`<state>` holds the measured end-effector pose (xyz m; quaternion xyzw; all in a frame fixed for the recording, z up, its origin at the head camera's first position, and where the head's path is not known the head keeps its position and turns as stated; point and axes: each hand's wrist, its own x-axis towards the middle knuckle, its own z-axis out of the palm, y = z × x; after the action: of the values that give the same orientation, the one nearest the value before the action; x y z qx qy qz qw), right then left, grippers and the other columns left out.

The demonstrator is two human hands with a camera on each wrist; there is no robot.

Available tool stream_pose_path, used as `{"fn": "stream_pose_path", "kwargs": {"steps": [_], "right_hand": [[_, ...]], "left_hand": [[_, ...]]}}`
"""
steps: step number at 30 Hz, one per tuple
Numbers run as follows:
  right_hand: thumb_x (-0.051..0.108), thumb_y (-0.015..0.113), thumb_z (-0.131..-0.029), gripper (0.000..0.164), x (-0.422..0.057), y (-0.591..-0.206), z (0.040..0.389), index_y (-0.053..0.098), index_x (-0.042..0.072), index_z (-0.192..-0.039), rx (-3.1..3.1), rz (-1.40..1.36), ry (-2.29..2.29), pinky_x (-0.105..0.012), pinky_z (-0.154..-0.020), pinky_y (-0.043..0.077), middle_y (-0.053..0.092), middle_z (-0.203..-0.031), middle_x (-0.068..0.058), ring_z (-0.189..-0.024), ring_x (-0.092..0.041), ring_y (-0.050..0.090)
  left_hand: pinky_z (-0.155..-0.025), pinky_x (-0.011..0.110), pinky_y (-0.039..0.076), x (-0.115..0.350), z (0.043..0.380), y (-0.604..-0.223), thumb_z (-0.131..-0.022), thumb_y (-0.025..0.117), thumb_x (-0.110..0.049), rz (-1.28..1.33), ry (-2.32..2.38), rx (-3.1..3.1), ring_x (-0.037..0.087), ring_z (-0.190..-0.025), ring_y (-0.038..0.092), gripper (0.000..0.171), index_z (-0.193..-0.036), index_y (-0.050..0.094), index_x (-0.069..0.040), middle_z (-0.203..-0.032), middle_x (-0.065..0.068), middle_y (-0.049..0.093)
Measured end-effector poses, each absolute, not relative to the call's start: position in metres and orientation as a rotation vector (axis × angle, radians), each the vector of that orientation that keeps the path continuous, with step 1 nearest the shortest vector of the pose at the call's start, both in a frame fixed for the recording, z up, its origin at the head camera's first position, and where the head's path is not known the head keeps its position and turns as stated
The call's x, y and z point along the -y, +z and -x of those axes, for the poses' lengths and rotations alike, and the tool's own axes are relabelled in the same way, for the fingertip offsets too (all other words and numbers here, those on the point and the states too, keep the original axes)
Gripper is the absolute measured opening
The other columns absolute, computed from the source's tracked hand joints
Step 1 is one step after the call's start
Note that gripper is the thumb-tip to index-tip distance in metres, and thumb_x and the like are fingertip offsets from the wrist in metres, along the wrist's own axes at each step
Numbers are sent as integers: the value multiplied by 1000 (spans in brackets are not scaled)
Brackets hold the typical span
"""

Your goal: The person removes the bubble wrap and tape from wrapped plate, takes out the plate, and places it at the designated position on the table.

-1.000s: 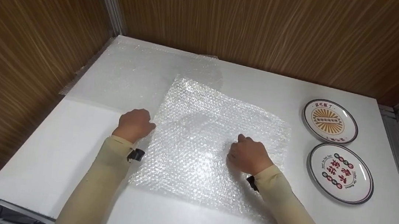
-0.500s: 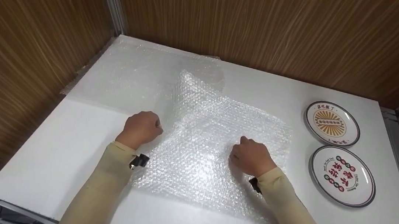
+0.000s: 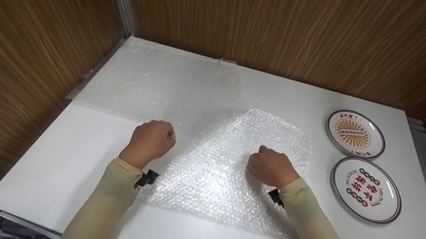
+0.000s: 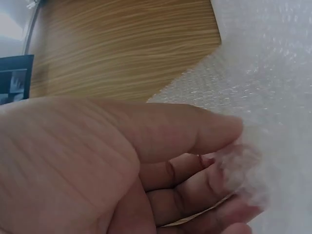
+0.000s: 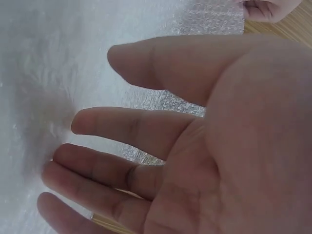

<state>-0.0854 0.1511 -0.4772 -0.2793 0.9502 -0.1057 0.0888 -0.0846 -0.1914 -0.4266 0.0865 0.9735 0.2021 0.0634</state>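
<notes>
A clear bubble wrap sheet (image 3: 214, 183) lies on the white table in front of me. My left hand (image 3: 153, 141) pinches its left edge; in the left wrist view a crumpled bit of bubble wrap (image 4: 243, 165) sits between the thumb and curled fingers. The sheet's far left part is raised, with a slanting line running across it. Over the sheet's right half is my right hand (image 3: 271, 166). The right wrist view shows its fingers (image 5: 105, 168) loosely spread and relaxed, fingertips right at the bubble wrap, nothing gripped.
Another bubble wrap sheet (image 3: 154, 77) lies flat at the back left, overhanging the table's left edge. Two round dark-rimmed plates stand at the right: one with an orange sunburst (image 3: 353, 144), one with red characters (image 3: 380, 208). Wood-grain panels (image 3: 270, 30) wall the table's back and sides.
My left hand has moved slightly right with the pinched edge. The sheet's far left corner has come up and shifted right, and the slanting line has appeared. The right hand stays nearly in place.
</notes>
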Motion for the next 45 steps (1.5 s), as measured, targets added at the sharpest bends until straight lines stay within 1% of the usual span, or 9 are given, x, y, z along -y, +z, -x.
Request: {"fn": "stream_pose_path", "kwargs": {"steps": [4, 7, 14, 19, 26, 32, 35, 39, 45], "right_hand": [[19, 60, -99, 19, -163, -474, 92, 76, 9, -101, -2841, 739, -424, -47, -62, 55, 65, -89, -5, -75, -22, 62], [20, 66, -98, 24, -173, -471, 95, 75, 5, -115, -2905, 711, -498, -50, -70, 57, 70, -97, -7, -85, -26, 68], [16, 68, -97, 19, -180, -463, 100, 75, 7, -112, -3039, 673, -674, -47, -70, 56, 69, -96, -5, -87, -26, 69], [11, 64, -97, 19, -183, -462, 100, 74, 7, -113, -3157, 649, -780, -40, -64, 52, 70, -99, -5, -77, -21, 64], [4, 64, -94, 28, -185, -462, 104, 68, 5, -122, -3293, 693, -894, -37, -64, 46, 69, -100, -10, -77, -22, 54], [7, 66, -95, 35, -185, -465, 104, 64, 5, -130, -3261, 622, -861, -40, -69, 47, 69, -104, -12, -79, -25, 55], [8, 66, -96, 36, -185, -465, 101, 64, 6, -131, -3253, 589, -835, -40, -70, 48, 70, -105, -12, -79, -26, 56], [8, 66, -96, 36, -187, -466, 99, 63, 5, -132, -3252, 555, -832, -42, -71, 49, 70, -105, -12, -80, -27, 57], [10, 66, -96, 38, -187, -467, 97, 62, 4, -133, -3230, 533, -816, -46, -76, 52, 70, -105, -12, -87, -32, 63]], "left_hand": [[-55, 35, 49, 192, 84, -424, -99, 61, -9, -275, 687, -3027, 16, -60, 54, 18, -89, 74, -2, -73, 6, 68], [-60, 38, 51, 197, 85, -423, -101, 63, -11, -240, 751, -3032, 19, -66, 60, 17, -92, 74, -2, -79, 8, 71], [-64, 40, 51, 212, 87, -417, -100, 67, -13, -198, 824, -3047, 23, -72, 62, 13, -95, 73, -3, -85, 9, 72], [-64, 42, 52, 220, 87, -413, -100, 67, -11, -207, 874, -3102, 25, -74, 64, 11, -96, 73, -3, -86, 11, 72], [-69, 48, 51, 248, 112, -425, -109, 44, -9, -39, 1043, -3185, 35, -83, 62, 20, -113, 58, 5, -97, 20, 63], [-68, 53, 51, 281, 126, -441, -113, 30, -21, 252, 1118, -3215, 40, -87, 68, 35, -133, 48, 2, -107, 23, 69], [-73, 56, 49, 298, 131, -445, -113, 30, -22, 358, 1119, -3209, 44, -92, 66, 36, -137, 46, 0, -112, 27, 68], [-79, 63, 47, 314, 141, -447, -112, 32, -20, 481, 1079, -3233, 52, -98, 64, 32, -134, 47, -2, -112, 31, 66], [-92, 67, 43, 335, 152, -456, -112, 33, -17, 563, 1113, -3207, 56, -115, 58, 35, -139, 46, 1, -124, 35, 63]]}}
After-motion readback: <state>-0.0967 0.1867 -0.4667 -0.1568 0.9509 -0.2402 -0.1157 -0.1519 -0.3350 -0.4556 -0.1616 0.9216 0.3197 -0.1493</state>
